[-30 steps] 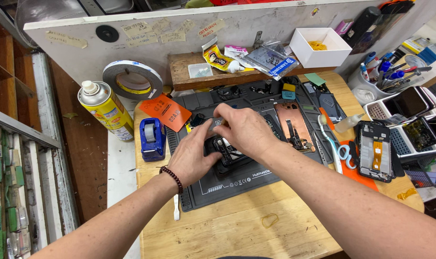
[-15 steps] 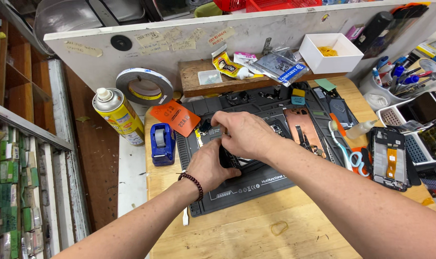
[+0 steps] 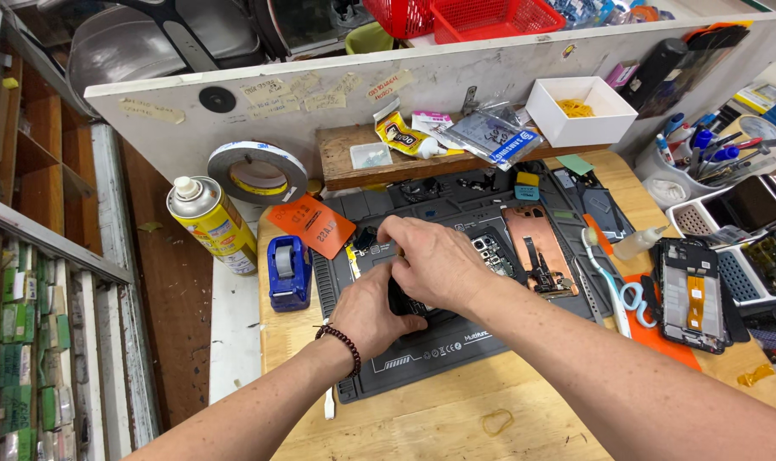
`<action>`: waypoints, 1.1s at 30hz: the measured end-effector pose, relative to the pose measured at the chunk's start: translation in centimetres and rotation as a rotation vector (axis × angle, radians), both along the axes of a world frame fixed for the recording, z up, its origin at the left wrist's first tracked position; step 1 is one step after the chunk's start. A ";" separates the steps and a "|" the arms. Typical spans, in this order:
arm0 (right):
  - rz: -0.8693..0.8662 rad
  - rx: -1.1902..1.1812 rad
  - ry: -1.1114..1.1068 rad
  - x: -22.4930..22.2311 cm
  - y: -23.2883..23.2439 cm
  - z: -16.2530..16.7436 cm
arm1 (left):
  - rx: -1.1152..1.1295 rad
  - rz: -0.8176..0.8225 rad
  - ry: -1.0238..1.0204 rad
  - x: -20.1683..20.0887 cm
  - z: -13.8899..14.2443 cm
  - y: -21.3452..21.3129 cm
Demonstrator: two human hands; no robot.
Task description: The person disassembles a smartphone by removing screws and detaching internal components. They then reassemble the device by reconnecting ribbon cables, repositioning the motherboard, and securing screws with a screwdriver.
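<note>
Both my hands meet over a dark grey work mat (image 3: pixel 456 350) on a wooden bench. My left hand (image 3: pixel 372 312), with a bead bracelet at the wrist, grips a small black device part (image 3: pixel 402 300) from below. My right hand (image 3: pixel 435 260) covers the same part from above, fingers curled on it. Most of that part is hidden under my fingers. An opened phone body (image 3: pixel 494 253) lies on the mat just right of my hands, beside a copper-coloured phone plate (image 3: pixel 534 246).
A blue tape dispenser (image 3: pixel 288 271), an orange card (image 3: pixel 313 225), a yellow spray can (image 3: pixel 210 221) and a tape roll (image 3: pixel 257 172) stand left. Scissors (image 3: pixel 614 286), a squeeze bottle (image 3: pixel 639 242) and another opened phone (image 3: pixel 691 294) lie right. A white box (image 3: pixel 581 110) sits behind.
The view has shifted so the bench sits further right. My hands stay joined on the black part, with the left hand now more underneath it.
</note>
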State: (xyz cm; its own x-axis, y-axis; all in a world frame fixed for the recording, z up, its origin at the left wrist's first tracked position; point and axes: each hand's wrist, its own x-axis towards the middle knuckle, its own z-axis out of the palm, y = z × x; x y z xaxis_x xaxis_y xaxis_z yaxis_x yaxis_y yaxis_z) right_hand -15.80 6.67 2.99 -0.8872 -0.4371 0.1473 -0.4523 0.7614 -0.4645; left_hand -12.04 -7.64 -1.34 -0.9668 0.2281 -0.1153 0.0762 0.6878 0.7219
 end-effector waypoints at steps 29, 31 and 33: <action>-0.078 -0.026 -0.019 1.2 0.4 -0.6 | -0.109 -0.007 -0.093 -0.2 0.9 0.3; -0.072 -0.030 -0.024 1.2 0.3 -0.6 | -0.119 0.002 -0.100 -0.2 0.9 0.3; -0.069 0.028 0.011 1.2 0.4 -0.5 | -0.142 0.006 -0.116 -0.1 0.9 0.4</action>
